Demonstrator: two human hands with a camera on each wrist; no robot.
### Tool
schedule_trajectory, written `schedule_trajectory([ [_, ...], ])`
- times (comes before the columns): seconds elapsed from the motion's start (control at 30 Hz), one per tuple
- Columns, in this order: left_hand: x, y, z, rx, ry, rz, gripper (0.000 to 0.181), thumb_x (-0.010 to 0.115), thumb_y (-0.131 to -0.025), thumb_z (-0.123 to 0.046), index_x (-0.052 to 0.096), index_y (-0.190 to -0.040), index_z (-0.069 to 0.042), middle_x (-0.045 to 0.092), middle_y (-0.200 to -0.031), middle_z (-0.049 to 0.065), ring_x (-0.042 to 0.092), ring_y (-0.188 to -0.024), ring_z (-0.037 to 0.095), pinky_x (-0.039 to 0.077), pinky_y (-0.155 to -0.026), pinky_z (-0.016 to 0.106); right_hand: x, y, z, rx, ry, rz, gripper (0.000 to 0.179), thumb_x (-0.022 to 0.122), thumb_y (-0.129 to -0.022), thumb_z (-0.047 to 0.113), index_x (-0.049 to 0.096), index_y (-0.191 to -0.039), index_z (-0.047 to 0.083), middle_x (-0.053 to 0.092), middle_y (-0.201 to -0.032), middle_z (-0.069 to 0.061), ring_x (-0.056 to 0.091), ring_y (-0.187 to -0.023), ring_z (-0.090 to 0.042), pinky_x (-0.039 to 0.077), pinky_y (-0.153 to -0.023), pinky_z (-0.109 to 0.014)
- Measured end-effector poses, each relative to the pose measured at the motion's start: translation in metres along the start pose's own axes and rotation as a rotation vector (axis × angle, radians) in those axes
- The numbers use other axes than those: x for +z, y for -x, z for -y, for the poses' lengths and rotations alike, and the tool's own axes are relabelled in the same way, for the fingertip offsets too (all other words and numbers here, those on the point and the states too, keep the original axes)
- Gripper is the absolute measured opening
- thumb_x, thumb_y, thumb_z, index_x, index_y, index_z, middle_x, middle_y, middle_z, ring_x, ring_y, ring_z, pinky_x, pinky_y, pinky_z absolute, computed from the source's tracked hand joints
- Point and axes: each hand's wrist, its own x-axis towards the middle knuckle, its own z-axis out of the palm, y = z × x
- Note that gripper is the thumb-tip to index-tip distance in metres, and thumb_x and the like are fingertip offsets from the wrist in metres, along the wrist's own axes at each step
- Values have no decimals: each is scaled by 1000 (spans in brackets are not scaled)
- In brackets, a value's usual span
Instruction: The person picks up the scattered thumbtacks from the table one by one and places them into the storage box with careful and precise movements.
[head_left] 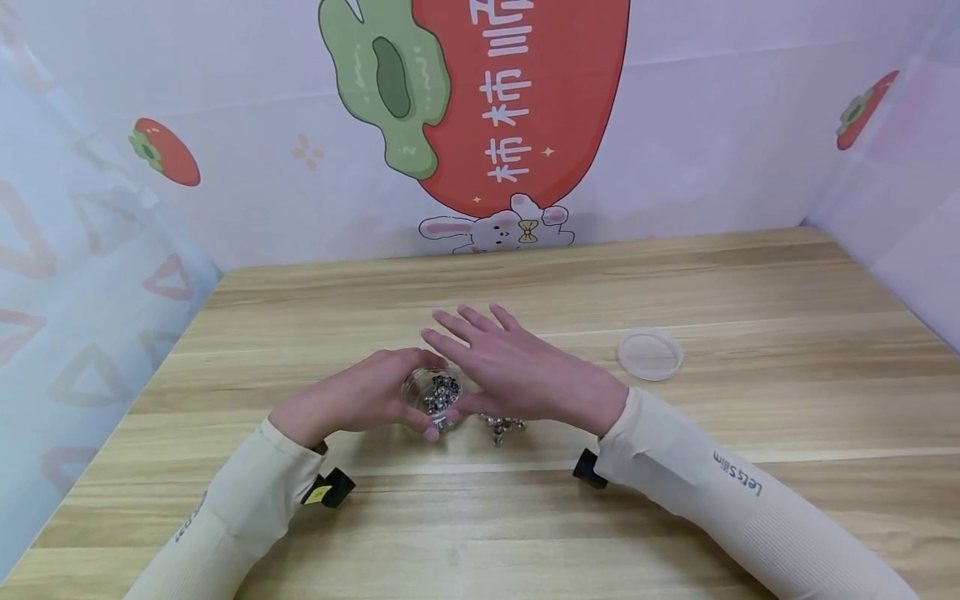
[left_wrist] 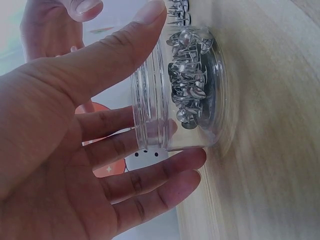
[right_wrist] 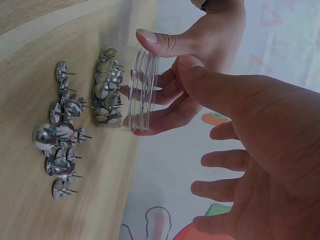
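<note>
A clear round jar [left_wrist: 192,137] stands uncovered on the table, partly filled with silver thumbtacks [left_wrist: 187,80]. My left hand [head_left: 367,392] holds the jar near its threaded rim, thumb on the near side and fingers along the far side. Over and just right of the jar is my right hand [head_left: 517,371], its fingers spread and nothing in its grasp; the thumb reaches toward the rim. A loose cluster of thumbtacks [right_wrist: 61,135] lies beside the jar, mostly hidden under the right hand in the head view.
A clear round lid [head_left: 650,354] lies on the wooden table [head_left: 480,533] to the right, beyond the right wrist. Behind the table rises a printed backdrop [head_left: 720,150] with fruit and a rabbit. Small black wrist cameras sit under both sleeves.
</note>
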Motion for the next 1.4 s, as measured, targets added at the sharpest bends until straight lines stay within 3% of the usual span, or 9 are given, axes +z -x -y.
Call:
schedule_trajectory([
  [0.33, -1, 1, 0, -9, 10, 4, 84, 86, -68, -41, 51, -137, -8, 59, -136, 7, 63, -100, 18, 48, -97, 43, -3, 1, -1, -13, -3, -4, 84, 70, -84, 51, 34, -151, 17, 31, -159, -8, 29, -147, -30, 19, -119, -59],
  [0.47, 1, 1, 1, 14, 2, -5, 82, 86, -68, -41, 52, -135, -7, 61, -133, 8, 63, -100, 19, 49, -96, 43, -3, 4, -4, -2, -10, -9, 83, 71, -84, 49, 35, -151, 17, 33, -158, -8, 31, -146, -30, 20, -119, -58],
  [0.6, 1, 0, 2, 40, -16, -20, 80, 86, -68, -42, 54, -132, -6, 62, -130, 8, 62, -103, 21, 49, -96, 44, -2, 11, -10, 23, -11, -11, 81, 71, -84, 49, 35, -150, 17, 34, -157, -8, 32, -145, -29, 20, -119, -58],
  [0.83, 2, 1, 0, 12, -26, -20, 80, 87, -67, -40, 54, -133, -7, 61, -133, 8, 58, -118, 26, 45, -104, 46, 1, 28, -25, 69, -5, -27, 82, 72, -84, 49, 36, -150, 16, 37, -156, -9, 34, -144, -29, 21, -119, -58],
  [1.1, 3, 1, 1, 12, -31, -20, 81, 86, -67, -42, 54, -133, -6, 61, -133, 9, 56, -122, 29, 44, -106, 48, 1, 47, -41, 117, -11, -58, 84, 74, -82, 48, 37, -150, 16, 40, -154, -10, 37, -142, -31, 22, -118, -58],
  [1.4, 2, 0, 1, 7, -32, -21, 81, 86, -68, -40, 54, -134, -7, 60, -134, 8, 56, -124, 28, 44, -106, 48, 0, 49, -44, 108, -19, -68, 82, 74, -82, 46, 37, -150, 16, 42, -153, -9, 37, -142, -31, 23, -117, -58],
])
